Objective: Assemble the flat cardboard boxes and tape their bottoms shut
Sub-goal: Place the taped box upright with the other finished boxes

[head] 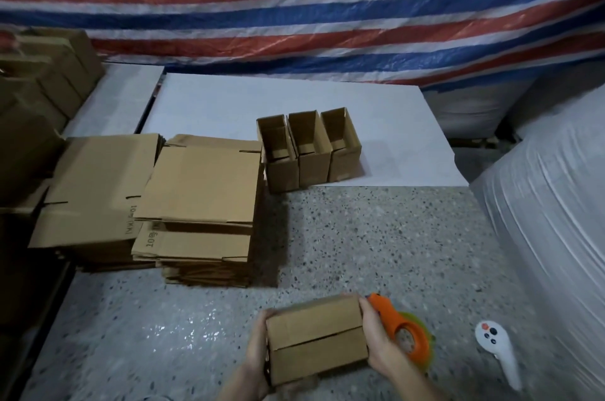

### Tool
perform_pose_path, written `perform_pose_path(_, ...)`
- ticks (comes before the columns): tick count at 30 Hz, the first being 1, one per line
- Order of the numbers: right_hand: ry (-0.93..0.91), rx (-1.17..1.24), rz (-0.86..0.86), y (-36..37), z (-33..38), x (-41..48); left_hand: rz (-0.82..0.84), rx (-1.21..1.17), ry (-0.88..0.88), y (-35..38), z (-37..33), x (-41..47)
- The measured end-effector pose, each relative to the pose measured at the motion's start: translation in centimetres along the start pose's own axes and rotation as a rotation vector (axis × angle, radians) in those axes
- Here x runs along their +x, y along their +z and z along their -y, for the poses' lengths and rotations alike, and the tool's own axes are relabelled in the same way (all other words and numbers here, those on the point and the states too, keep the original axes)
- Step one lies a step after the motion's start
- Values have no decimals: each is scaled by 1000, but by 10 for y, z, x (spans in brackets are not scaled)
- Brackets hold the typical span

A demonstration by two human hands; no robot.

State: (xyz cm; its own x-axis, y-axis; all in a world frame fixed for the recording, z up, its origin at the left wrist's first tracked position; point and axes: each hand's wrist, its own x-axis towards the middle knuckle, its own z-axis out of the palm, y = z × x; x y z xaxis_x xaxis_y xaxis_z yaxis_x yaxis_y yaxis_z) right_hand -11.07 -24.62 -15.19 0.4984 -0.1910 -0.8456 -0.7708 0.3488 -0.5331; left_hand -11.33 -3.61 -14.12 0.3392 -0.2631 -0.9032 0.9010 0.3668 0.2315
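Observation:
A small cardboard box sits low in the view, its folded flaps facing up with a seam across the middle. My left hand grips its left end and my right hand grips its right end. Just right of my right hand lies an orange tape dispenser on the speckled floor. Two stacks of flat cardboard boxes stand at the left. Three assembled open boxes stand in a row on a white sheet.
A white handheld controller lies at the right on the speckled floor. White wrapped bundles rise at the right. More brown cartons are piled at the far left. A striped tarp hangs behind.

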Motion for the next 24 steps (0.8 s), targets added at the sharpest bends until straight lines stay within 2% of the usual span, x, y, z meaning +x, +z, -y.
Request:
perform_pose_path(3, -206, -191, -62, -12, 19, 16, -159, 80, 102, 22, -24, -7)
perform_pose_path(6, -490, -476, -190, -21, 49, 25, -250, 286, 466, 54, -39, -1)
perform_pose_path(9, -612, -444, -68, -12, 70, 18, -208, 511, 873, 82, -39, 7)
perform_pose_path(11, -641, -376, 81, 1, 76, 20, -167, 599, 1019, 94, -32, 23)
perform_pose_path(13, -655, -353, 174, 14, 77, 23, -95, 603, 1026, 98, -25, 36)
perform_pose_path(15, -615, -354, 155, 21, 75, 27, -47, 543, 929, 98, -20, 49)
perform_pose_path(18, -483, -563, -87, 19, 65, 35, -44, 485, 782, 90, -11, 65)
perform_pose_path(21, -493, -415, -148, 10, 52, 45, -32, 430, 677, 89, -13, 73)
perform_pose_path(24, -483, -319, -309, 5, 46, 58, -41, 435, 631, 106, -27, 77)
